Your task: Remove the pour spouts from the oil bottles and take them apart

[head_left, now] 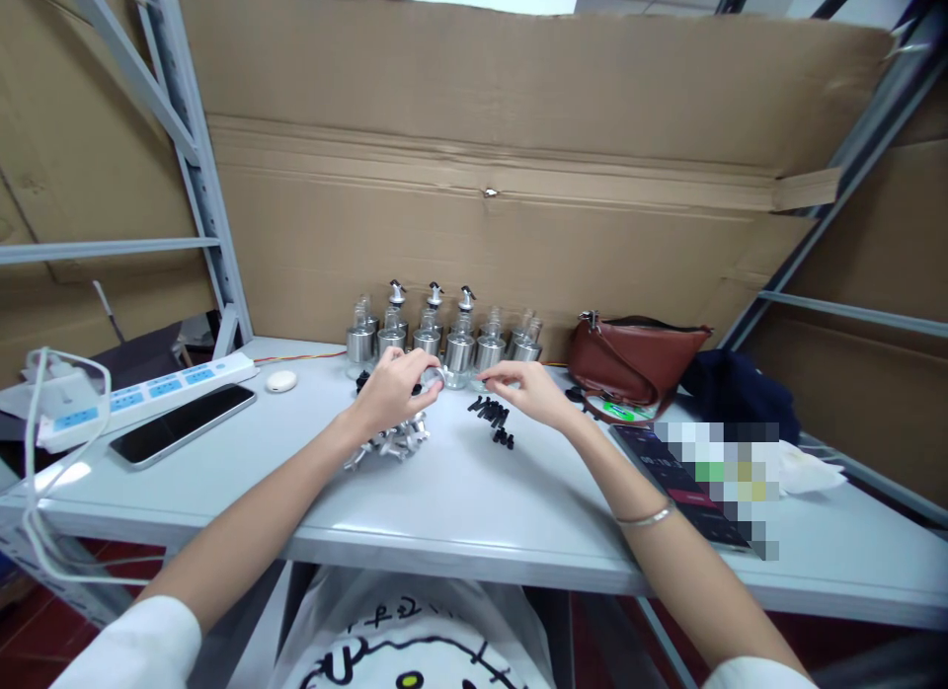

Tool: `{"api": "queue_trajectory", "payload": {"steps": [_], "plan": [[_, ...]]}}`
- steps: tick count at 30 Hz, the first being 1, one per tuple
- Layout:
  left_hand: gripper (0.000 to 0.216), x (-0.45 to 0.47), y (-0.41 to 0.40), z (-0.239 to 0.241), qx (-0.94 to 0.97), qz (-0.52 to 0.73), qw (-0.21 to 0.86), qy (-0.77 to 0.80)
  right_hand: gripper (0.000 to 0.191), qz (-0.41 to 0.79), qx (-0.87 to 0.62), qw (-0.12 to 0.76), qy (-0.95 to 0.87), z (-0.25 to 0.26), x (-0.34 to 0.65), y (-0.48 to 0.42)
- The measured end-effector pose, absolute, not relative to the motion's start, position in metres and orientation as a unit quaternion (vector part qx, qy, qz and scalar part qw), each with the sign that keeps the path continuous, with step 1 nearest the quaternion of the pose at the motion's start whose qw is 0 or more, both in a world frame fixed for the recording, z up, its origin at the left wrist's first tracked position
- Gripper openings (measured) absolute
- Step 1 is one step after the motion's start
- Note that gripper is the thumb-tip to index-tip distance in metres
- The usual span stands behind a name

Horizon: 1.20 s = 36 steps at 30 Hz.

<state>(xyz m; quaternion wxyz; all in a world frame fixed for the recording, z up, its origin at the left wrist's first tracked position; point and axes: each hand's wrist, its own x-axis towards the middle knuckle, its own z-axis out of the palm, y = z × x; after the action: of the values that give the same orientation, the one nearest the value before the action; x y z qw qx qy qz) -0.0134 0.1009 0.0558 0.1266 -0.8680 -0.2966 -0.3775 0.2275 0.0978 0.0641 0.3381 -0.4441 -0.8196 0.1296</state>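
My left hand [398, 385] is closed around a small silvery, round-looking piece [433, 376] at its fingertips. Opposite it, my right hand [527, 389] is in a pinch, a tiny dark piece showing at the fingertips; its kind is too small to tell. Below my left wrist lies a heap of silver metal parts [396, 440]. Slender black pieces [489, 411] are lined up on the table between the hands, with a few short black pieces [504, 438] nearer me. Beyond the hands stand several glass bottles with metal sleeves [460, 351], three topped by silver-and-black pourer spouts [434, 295].
A white power strip [148, 398], a phone [185, 424] and a round white object [281, 381] lie left on the table [444, 511]. To the right are a brown bag [637, 358], dark cloth [741, 393] and a tablet-like screen [667, 472]. Cardboard [518, 245] walls the back.
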Motion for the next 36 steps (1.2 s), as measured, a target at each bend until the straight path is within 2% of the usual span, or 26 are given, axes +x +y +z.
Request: {"api": "queue_trajectory", "payload": {"steps": [3,5,12,17,21,29,32,36], "plan": [[0.014,-0.014,0.102,0.055,-0.866,-0.387,0.14,-0.284,0.014,0.228,-0.501,0.213,-0.807,0.064,0.245,0.106],[0.013,-0.014,0.102,0.055,-0.865,-0.39,0.145,-0.281,0.015,0.247,-0.521,0.15,-0.803,0.062,0.255,0.111],[0.013,-0.014,0.102,0.055,-0.868,-0.38,0.139,-0.286,0.017,0.248,-0.55,0.032,-0.797,0.048,0.27,0.124],[0.013,-0.014,0.103,0.055,-0.867,-0.383,0.144,-0.283,0.019,0.248,-0.554,0.022,-0.794,0.048,0.267,0.123],[0.015,-0.014,0.102,0.056,-0.867,-0.386,0.147,-0.28,0.022,0.297,-0.551,0.029,-0.78,0.047,0.263,0.121],[0.017,-0.013,0.099,0.057,-0.874,-0.376,0.116,-0.284,0.048,0.324,-0.486,-0.022,-0.812,0.048,0.264,0.118],[0.016,-0.013,0.1,0.057,-0.876,-0.375,0.115,-0.279,0.055,0.306,-0.461,-0.005,-0.833,0.049,0.262,0.115],[0.017,-0.013,0.1,0.056,-0.88,-0.373,0.108,-0.273,0.046,0.288,-0.41,0.016,-0.865,0.049,0.257,0.112]]}}
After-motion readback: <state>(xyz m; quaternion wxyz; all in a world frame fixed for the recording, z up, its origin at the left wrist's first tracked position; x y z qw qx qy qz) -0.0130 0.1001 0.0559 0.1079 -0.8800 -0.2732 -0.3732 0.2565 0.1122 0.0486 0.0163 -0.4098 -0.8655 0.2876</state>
